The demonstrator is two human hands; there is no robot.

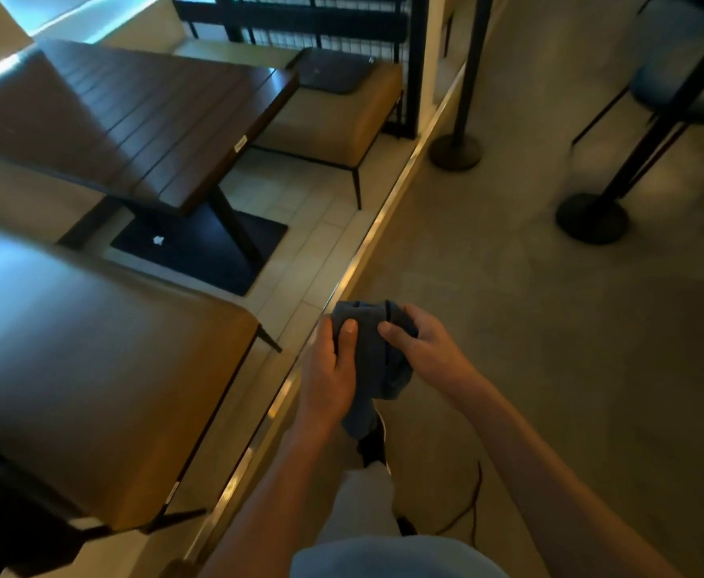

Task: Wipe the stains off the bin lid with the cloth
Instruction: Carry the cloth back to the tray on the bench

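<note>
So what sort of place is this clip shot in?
Probably a cafe or restaurant seating area. A dark slatted wooden table on a pedestal base stands between tan cushioned benches, and stools on round black bases stand across the aisle. Both hands, left and right, hold a blue cloth; no bin shows.

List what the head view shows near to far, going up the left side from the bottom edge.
Tan cushioned seat → black table base → dark slatted wooden table → second tan seat carrying a flat dark pad → black railing.
</note>
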